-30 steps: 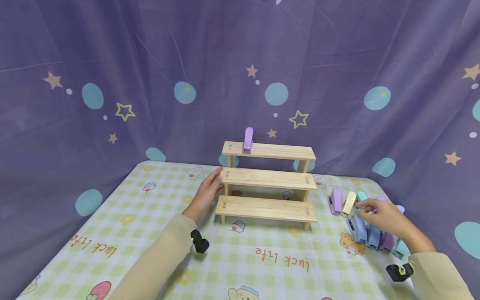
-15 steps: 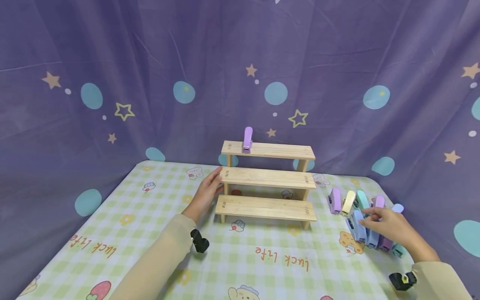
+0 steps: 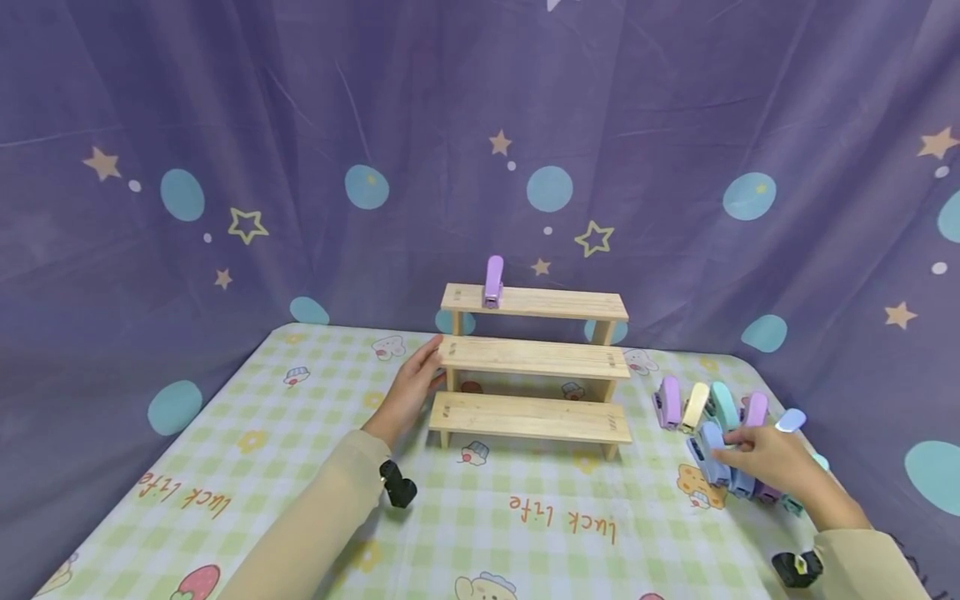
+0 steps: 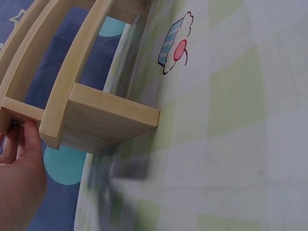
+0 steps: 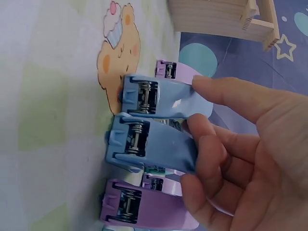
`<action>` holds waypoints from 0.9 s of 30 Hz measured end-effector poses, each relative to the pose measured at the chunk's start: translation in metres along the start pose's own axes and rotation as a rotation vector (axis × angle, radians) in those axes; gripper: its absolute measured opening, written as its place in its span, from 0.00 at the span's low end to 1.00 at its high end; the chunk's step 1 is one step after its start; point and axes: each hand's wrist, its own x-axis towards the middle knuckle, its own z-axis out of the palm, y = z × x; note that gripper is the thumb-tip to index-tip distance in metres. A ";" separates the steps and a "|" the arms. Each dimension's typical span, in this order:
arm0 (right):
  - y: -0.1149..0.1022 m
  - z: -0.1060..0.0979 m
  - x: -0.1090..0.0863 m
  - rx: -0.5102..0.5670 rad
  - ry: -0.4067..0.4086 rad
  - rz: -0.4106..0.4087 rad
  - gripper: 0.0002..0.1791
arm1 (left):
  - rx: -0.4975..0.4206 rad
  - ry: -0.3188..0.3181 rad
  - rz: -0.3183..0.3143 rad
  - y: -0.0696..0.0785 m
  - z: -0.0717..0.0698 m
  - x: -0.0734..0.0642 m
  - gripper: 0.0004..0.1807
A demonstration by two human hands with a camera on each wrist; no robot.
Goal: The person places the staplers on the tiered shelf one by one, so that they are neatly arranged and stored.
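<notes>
At the left end of a three-tier wooden rack (image 3: 532,357), my left hand (image 3: 408,392) grips the middle tier. In the left wrist view its fingers (image 4: 32,144) curl against the rack's side. On the right, my right hand (image 3: 776,462) pinches a light blue stapler (image 3: 707,458) between thumb and forefinger. The right wrist view shows the thumb on that stapler's flank, with a darker blue stapler (image 5: 161,144) close beside it and a purple stapler (image 5: 159,209) beyond. The other fingers lie curled over these neighbours.
One lilac stapler (image 3: 493,283) stands on the top tier. Behind the pinched stapler are a lilac stapler (image 3: 670,402), a yellow stapler (image 3: 695,406), a mint stapler (image 3: 723,404) and several others, partly hidden by my right hand. A checked cloth (image 3: 315,483) covers the table.
My right hand has come down from above the stapler group and closed its thumb and forefinger on the light blue stapler. The left hand stays at the rack.
</notes>
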 end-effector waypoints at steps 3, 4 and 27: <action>-0.001 0.002 0.000 0.005 -0.041 0.016 0.29 | -0.006 0.009 0.004 0.000 0.000 -0.001 0.29; -0.001 0.003 0.000 0.003 -0.051 0.023 0.28 | -0.006 0.009 0.003 0.000 0.000 -0.001 0.29; -0.009 0.006 -0.013 0.017 -0.069 0.028 0.21 | 0.002 -0.016 0.001 0.000 -0.001 0.000 0.29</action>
